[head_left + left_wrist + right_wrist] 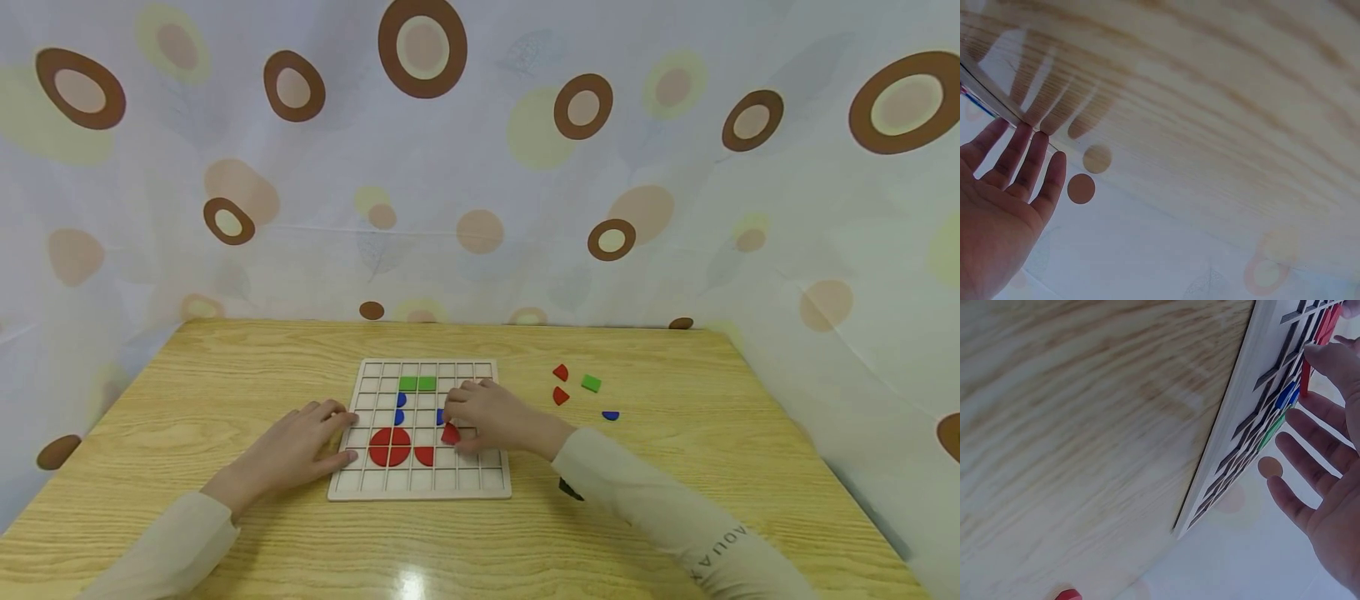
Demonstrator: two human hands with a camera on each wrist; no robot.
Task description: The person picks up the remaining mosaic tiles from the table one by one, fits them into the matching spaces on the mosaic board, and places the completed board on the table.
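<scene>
A pale wooden grid board (472, 479) lies on the table. My right hand (487, 415) is over its right half, pinching a red quarter-circle piece (1305, 375) between thumb and index finger; the other fingers spread loosely. At the board's left edge, my left hand (300, 446) rests its fingertips on the rim, fingers fairly straight in the left wrist view. Set in the grid are a full circle of red quarters (380, 457), a single red quarter (425, 456), two green squares (408, 384) and two blue half-circles (400, 417). Another blue piece (440, 417) is partly hidden behind my right fingers.
Right of the board lie two loose red quarter pieces (561, 396), a green piece (591, 383) and a blue half-circle (611, 415). A small dark object (570, 489) shows beside my right sleeve. A patterned curtain (480, 275) stands behind the wooden table (285, 550).
</scene>
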